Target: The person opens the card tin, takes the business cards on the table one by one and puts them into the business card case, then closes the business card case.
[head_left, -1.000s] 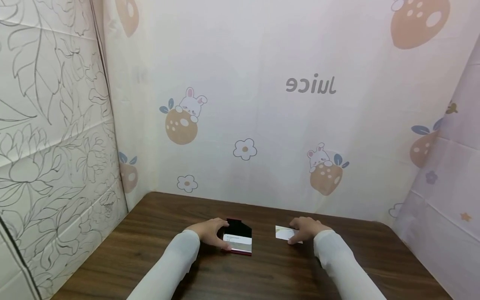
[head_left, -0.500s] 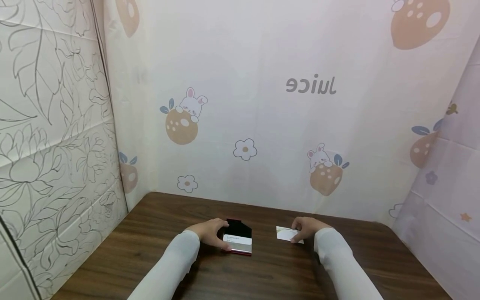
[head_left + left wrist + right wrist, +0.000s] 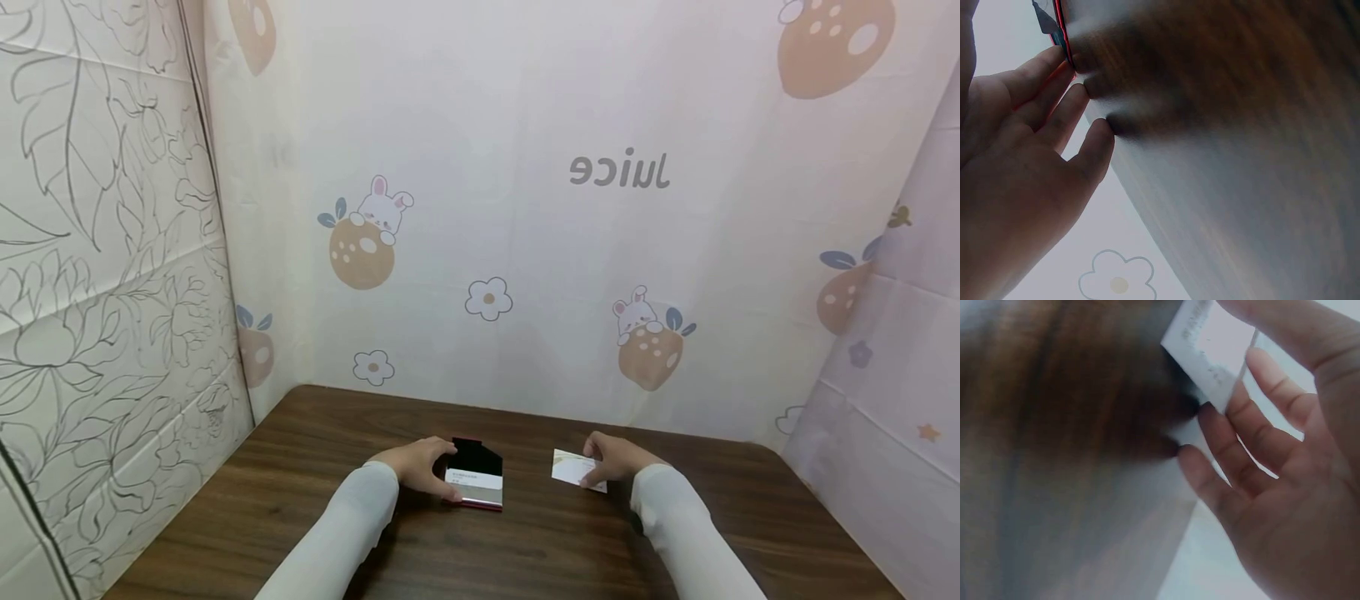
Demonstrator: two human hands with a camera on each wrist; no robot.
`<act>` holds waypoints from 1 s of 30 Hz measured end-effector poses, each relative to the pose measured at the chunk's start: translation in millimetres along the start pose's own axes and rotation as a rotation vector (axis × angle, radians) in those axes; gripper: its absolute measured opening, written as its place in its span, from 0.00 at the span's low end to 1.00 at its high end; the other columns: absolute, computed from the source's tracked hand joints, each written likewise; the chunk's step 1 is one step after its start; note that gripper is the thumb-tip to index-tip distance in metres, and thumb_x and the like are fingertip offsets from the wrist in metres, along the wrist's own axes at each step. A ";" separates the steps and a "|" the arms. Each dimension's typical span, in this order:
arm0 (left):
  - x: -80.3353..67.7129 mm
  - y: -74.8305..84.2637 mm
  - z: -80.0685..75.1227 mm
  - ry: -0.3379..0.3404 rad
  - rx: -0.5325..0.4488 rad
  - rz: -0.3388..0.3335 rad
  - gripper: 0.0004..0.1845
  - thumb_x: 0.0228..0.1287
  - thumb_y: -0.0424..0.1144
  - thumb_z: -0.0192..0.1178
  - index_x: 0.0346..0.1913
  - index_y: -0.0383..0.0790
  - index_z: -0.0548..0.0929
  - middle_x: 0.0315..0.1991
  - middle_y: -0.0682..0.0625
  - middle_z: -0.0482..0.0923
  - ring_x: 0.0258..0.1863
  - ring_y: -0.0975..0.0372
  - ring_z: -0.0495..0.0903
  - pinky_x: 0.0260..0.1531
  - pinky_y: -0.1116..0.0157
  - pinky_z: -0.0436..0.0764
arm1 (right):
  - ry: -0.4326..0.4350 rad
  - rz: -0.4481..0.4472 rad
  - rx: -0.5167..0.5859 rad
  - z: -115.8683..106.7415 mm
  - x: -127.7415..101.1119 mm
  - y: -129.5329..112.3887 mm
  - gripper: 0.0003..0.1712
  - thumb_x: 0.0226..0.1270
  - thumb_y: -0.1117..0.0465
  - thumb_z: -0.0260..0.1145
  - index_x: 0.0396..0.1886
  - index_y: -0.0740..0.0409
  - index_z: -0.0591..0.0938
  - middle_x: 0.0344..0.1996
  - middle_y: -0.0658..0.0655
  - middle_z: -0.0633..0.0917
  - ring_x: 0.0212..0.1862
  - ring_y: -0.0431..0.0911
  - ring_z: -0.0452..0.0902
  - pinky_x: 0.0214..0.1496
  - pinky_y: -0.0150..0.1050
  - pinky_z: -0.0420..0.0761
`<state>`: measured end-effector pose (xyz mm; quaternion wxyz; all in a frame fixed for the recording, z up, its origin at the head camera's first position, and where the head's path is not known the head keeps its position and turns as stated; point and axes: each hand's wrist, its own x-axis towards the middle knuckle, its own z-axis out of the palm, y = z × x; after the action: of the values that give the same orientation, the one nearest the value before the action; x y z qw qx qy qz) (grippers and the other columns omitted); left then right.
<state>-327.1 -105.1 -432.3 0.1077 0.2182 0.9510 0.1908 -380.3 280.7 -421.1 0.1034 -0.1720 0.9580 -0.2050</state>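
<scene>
My left hand grips the open card case on the desk; my right hand fingers pinch one white card, not yet in the case.

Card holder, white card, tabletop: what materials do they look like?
Card holder: black body with a red edge; material unclear. White card: thin, matte, printed text, so probably paper or cardstock. Tabletop: dark wood grain, smooth; possibly laminate rather than solid wood.

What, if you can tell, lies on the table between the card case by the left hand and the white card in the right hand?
Nothing: in the head view only bare wooden table separates the card case from the white card.
</scene>
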 end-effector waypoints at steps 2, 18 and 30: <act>0.2 -0.1 -0.3 0.001 0.001 -0.001 0.46 0.53 0.62 0.72 0.70 0.41 0.72 0.69 0.45 0.68 0.69 0.52 0.66 0.66 0.50 0.68 | 0.028 -0.016 0.032 2.3 -1.7 4.4 0.26 0.49 0.58 0.82 0.43 0.56 0.76 0.37 0.53 0.78 0.40 0.49 0.73 0.47 0.51 0.76; -1.1 1.4 3.1 0.001 0.006 -0.001 0.45 0.53 0.62 0.72 0.70 0.41 0.72 0.69 0.45 0.68 0.69 0.53 0.66 0.65 0.50 0.68 | 0.131 -0.129 0.382 13.3 -14.6 33.4 0.16 0.65 0.72 0.66 0.53 0.71 0.81 0.43 0.62 0.83 0.41 0.49 0.77 0.40 0.42 0.80; -10.3 11.5 7.4 0.015 0.005 -0.027 0.45 0.53 0.62 0.72 0.70 0.41 0.72 0.69 0.46 0.68 0.68 0.53 0.67 0.65 0.50 0.68 | 0.121 -0.161 0.440 14.9 -16.2 31.6 0.16 0.67 0.72 0.63 0.54 0.74 0.80 0.45 0.64 0.83 0.43 0.48 0.77 0.41 0.40 0.82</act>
<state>-311.7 -97.9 -433.0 0.1028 0.2044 0.9551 0.1885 -370.5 308.5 -446.0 0.0640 -0.2085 0.8780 -0.4261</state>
